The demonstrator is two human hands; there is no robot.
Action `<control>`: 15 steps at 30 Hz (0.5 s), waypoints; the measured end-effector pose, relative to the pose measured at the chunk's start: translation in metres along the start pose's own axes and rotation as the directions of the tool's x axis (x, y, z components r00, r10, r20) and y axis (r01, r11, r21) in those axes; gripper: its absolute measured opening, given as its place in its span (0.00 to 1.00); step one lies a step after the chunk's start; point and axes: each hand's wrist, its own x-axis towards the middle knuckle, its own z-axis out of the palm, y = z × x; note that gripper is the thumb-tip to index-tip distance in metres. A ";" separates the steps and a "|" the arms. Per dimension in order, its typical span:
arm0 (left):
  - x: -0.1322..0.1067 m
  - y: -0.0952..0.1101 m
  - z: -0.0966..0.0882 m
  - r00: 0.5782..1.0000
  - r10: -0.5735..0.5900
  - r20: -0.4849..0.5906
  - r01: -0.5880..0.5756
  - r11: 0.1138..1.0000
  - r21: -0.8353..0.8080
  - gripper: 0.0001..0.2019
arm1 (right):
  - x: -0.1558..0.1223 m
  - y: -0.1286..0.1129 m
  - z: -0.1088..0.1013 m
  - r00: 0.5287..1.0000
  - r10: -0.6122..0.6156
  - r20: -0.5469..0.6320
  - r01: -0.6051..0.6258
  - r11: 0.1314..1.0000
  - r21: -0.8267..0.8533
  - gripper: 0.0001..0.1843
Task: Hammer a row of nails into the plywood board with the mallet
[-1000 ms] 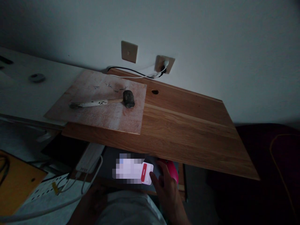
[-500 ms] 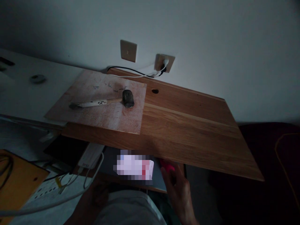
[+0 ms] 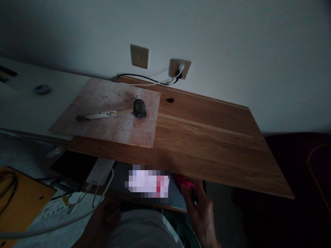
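At the lower right, my right hand (image 3: 199, 199) has its thumb and fingers closed on a bright pink object (image 3: 184, 182). That object lies partly under the wooden desktop's front edge, and its kind cannot be made out. My left hand (image 3: 111, 212) rests low near my lap, in deep shadow with its fingers hardly visible. Between the hands, a lit screen (image 3: 147, 184), blurred out, lies on a dark grey surface (image 3: 120, 179) below the desktop. A mallet (image 3: 140, 109) with a black head and a white-wrapped handle lies on a reddish board (image 3: 116, 132).
The wooden desktop (image 3: 207, 148) has a cable hole near the wall. Several small metal pieces (image 3: 118, 94) lie behind the mallet. Cables run from a wall socket (image 3: 180, 69). A white power brick (image 3: 99, 171) and a thick white cable (image 3: 67, 222) sit at lower left, by a yellow panel (image 3: 28, 203).
My right hand has shifted slightly right, still on the pink object. The view has moved a little; the mallet, board and lit screen lie as before.
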 end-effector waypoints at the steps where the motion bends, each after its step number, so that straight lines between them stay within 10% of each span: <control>1: 0.000 0.000 0.000 1.000 0.003 -0.001 -0.003 1.000 -0.011 0.16 | 0.000 -0.001 0.000 1.000 -0.008 -0.002 0.008 1.000 0.004 0.25; 15: 0.021 -0.002 -0.010 0.999 0.002 0.038 0.000 0.999 -0.054 0.17 | 0.004 0.000 -0.002 0.993 -0.044 -0.109 0.048 0.998 0.035 0.27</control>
